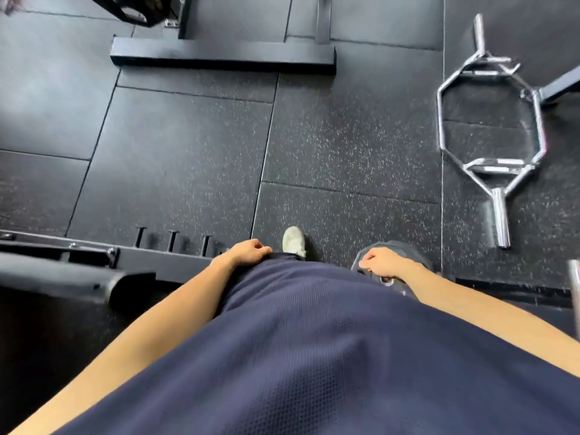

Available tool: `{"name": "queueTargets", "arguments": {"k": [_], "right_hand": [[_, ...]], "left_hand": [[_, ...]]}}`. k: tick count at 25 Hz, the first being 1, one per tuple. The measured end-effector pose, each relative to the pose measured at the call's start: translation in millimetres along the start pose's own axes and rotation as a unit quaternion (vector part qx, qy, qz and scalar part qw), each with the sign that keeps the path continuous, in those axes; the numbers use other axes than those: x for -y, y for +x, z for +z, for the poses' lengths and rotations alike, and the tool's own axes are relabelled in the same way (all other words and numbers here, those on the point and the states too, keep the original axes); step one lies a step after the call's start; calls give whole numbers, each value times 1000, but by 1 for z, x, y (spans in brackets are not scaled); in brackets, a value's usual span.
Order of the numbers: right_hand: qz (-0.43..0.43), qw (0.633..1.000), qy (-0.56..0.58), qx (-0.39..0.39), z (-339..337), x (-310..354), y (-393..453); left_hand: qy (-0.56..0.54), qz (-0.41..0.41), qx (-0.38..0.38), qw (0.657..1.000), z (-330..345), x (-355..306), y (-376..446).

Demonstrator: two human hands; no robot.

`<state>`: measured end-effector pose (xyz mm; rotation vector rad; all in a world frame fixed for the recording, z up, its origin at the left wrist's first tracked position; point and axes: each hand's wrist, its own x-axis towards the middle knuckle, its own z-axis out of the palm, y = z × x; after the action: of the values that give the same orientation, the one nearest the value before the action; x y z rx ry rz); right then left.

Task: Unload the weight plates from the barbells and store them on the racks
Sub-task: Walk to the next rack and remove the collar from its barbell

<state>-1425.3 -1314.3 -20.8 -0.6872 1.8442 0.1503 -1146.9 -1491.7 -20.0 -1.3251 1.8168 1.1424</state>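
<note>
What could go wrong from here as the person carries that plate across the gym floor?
The right hand alone grips the dark weight plate low beside the leg; a slip could drop it near the white shoe. The chrome hex bar lying on the floor is a trip hazard.

Seen from above, both bare arms are being held down along the torso. The left hand (249, 253) is hanging at the hip with fingers loosely curled, nothing being gripped. The right hand (381, 262) is being kept at the same level on the other side, its fingers curled round the rim of a dark weight plate (405, 249).
</note>
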Motion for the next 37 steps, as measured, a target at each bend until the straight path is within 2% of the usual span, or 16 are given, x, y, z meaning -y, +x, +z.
{"name": "queueTargets", "arguments": {"k": [4,6,12,15,18,20,23,28,31,37], "right_hand": [[-37,997,33,-65,-109,86,50],[-52,995,38,-73,-152,127,77],[-68,997,-30,-25,-260,232,165],[-83,993,-86,-3,-327,298,216],[-120,978,-168,25,-380,377,253],[-149,959,-236,39,-408,440,274],[-190,934,-297,57,-425,539,306],[-252,878,-399,88,-413,690,356],[-273,858,-426,92,-397,797,377],[-316,832,-449,84,-376,973,382]], "left_hand": [[5,11,-33,999,-125,-29,49],[-2,17,-36,999,-173,-42,74],[-61,-10,-40,997,-277,-70,153],[-103,-53,-45,992,-327,-78,187],[-167,-95,-57,980,-368,-81,203],[-244,-126,-95,957,-397,-78,211],[-324,-170,-140,920,-435,-58,222],[-407,-205,-95,885,-483,2,255],[-462,-211,-108,855,-538,60,272],[-461,-241,-132,844,-660,179,267]]}}
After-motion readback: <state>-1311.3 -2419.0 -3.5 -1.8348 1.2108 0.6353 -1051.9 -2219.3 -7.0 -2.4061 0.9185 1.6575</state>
